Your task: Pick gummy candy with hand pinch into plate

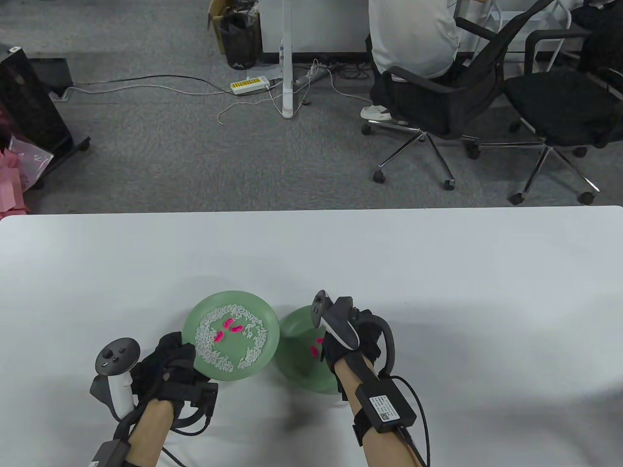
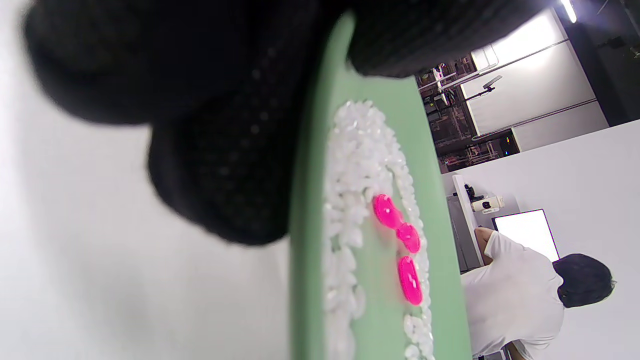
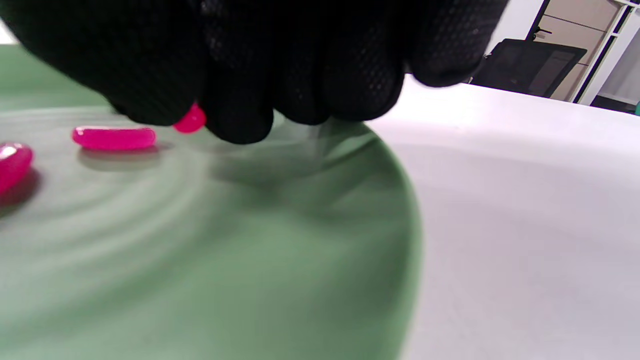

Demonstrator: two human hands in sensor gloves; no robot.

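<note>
A green plate (image 1: 272,328) with a ring of white rice (image 1: 209,348) holds three pink gummy candies (image 1: 229,331), also seen in the left wrist view (image 2: 409,237). My left hand (image 1: 187,357) grips this plate's near-left rim (image 2: 320,130); it overlaps the second plate. My right hand (image 1: 325,346) hangs over the second green plate (image 1: 297,335) and pinches one pink gummy (image 3: 191,120) just above its surface (image 3: 250,250). Two more gummies (image 3: 114,138) lie on that plate to the left.
The white table (image 1: 486,301) spreads wide to the right and behind the plates. Beyond its far edge are office chairs (image 1: 550,97) and a seated person (image 1: 413,34), off the work surface.
</note>
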